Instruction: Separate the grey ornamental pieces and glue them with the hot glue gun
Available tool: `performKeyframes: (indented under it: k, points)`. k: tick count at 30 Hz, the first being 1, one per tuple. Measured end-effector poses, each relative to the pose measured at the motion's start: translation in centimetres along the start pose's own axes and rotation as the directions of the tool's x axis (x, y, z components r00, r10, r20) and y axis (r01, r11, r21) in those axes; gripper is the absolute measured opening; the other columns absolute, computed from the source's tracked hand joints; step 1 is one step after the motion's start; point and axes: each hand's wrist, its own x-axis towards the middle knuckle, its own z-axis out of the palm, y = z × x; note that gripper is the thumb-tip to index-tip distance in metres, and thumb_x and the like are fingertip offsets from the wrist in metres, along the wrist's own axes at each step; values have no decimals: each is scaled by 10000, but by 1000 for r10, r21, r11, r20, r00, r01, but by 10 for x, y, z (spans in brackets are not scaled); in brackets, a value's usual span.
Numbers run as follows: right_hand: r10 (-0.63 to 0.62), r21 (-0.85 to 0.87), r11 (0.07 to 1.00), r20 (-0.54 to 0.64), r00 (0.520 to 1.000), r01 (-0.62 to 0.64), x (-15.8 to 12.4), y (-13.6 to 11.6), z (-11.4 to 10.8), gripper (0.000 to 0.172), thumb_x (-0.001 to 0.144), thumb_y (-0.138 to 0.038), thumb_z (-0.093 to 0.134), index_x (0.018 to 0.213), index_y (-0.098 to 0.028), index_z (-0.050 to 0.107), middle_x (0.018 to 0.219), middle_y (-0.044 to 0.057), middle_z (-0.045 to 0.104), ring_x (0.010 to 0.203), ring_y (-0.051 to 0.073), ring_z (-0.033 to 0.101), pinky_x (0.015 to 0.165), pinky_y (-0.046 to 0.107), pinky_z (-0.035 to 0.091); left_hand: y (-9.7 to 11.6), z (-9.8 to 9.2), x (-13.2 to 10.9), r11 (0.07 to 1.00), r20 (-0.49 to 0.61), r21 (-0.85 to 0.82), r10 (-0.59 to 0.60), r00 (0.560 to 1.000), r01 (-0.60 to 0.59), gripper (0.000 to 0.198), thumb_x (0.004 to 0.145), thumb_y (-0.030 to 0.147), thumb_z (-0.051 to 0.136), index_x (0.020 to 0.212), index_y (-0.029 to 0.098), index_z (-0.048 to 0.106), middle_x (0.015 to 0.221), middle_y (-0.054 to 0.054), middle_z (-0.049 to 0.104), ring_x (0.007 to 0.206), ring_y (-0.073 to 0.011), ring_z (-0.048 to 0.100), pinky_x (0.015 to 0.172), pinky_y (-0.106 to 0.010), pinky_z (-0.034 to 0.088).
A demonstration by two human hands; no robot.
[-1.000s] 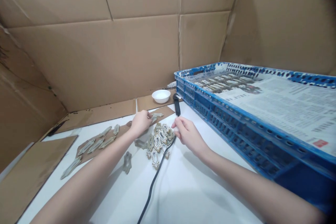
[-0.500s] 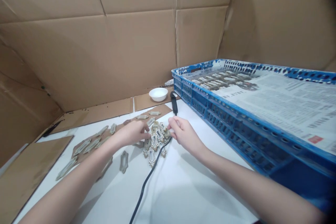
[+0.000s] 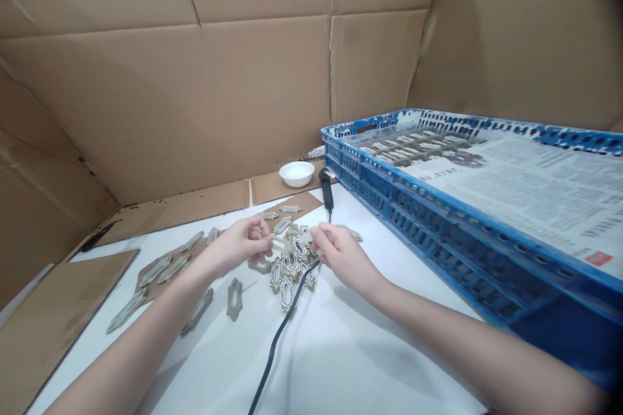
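Note:
A heap of ornate openwork metal plates, gold-brown with pale edges, lies on the white table. My left hand is just left of the heap, its fingertips pinching a pale plate. My right hand is at the heap's right edge, its fingertips close to the plates. Whether it holds anything is hidden by the fingers. A black cable runs under my right wrist's side of the heap, up to a black handheld tool.
A blue perforated plastic crate lined with newspaper holds rows of plates at the right. A white bowl stands behind the tool. Plates lie on a brown cardboard sheet at the left. Cardboard walls surround the table.
My left hand has drawn back from the heap with a pale plate at its fingertips. A loose plate now shows right of my right hand. The view has shifted slightly.

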Motion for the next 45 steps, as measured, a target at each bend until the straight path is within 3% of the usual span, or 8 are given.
performKeyframes:
  k: [5,9,26,36,38,41,43,45]
  points:
    - [-119,-199,973,-20,993,113,-7,-5,2,322,864,-362,343,594,-186,355,529,-41,403,493,91,365,481,207,248,9,31,-12,978,-189,-192,38,981,-75,287,695,333,582,904,143,530,640,-36,650,617,-155,618,614,-279,496]
    - [-137,-269,955,-15,990,128,-10,-6,2,289,864,-337,353,615,-191,375,543,-39,425,496,96,380,477,206,239,16,48,-22,953,-202,-287,34,979,-92,267,692,344,595,848,152,495,658,-49,671,701,-187,640,679,-309,497]
    - [-152,-447,886,-21,988,127,-15,-6,2,263,874,-360,331,673,-210,412,566,-10,494,515,130,443,486,215,243,18,60,-33,977,-221,-116,151,963,-180,229,751,356,522,891,176,543,662,-10,654,690,-176,619,610,-237,455]
    - [-274,-654,731,-22,961,194,-19,-10,3,290,868,-394,362,677,-194,449,547,13,512,471,132,442,481,241,191,24,72,-41,978,-428,23,195,883,-205,90,733,248,508,763,181,560,559,41,560,533,-99,522,516,-182,409]
    - [-306,-623,748,-18,952,229,-18,-10,2,290,864,-388,373,662,-193,443,547,6,501,470,122,424,484,239,198,23,72,-40,980,-431,-18,169,887,-196,83,725,236,507,754,175,556,573,34,573,543,-106,535,508,-186,410]
    - [-255,-434,879,-78,964,198,-13,-9,0,327,863,-394,359,611,-191,408,526,-11,456,468,105,387,477,225,227,21,69,-36,967,-389,-186,92,917,-176,96,730,253,510,755,165,537,626,6,625,617,-135,592,576,-214,454]
    - [-134,-195,975,-134,982,106,-7,-8,-2,367,853,-432,349,582,-188,396,505,-22,416,449,92,364,453,215,245,19,65,-32,947,-360,-284,39,932,-149,125,729,277,523,758,156,523,654,-21,652,651,-151,614,623,-243,473]
    - [22,50,999,-123,992,-16,0,-7,-4,386,836,-470,353,581,-184,404,468,-41,371,401,74,321,409,205,235,17,60,-27,935,-341,-334,-3,940,-118,164,719,303,544,766,148,518,671,-44,665,651,-158,621,625,-256,478]
